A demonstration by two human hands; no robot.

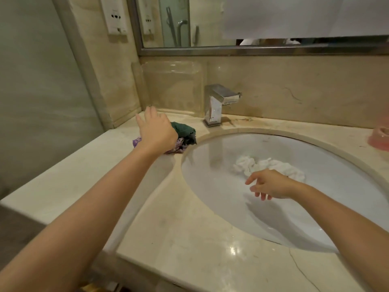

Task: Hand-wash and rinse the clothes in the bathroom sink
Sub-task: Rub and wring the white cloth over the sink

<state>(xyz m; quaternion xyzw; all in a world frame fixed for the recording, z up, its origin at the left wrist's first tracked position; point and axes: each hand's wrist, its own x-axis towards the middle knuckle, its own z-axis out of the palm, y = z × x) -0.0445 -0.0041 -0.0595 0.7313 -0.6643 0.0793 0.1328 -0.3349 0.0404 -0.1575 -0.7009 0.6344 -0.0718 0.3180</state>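
Two bare hands, the left hand and the right hand, one oval sink, one chrome faucet, one white cloth, one dark green garment, one purple garment, one pink soap dish, one mirror.

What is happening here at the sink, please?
A person is doing laundry by hand at a bathroom sink. The left hand reaches over a small pile of dark green and purple clothes on the counter beside the basin. The right hand hovers open over the basin, just in front of a crumpled white cloth lying inside it. No water runs from the faucet.
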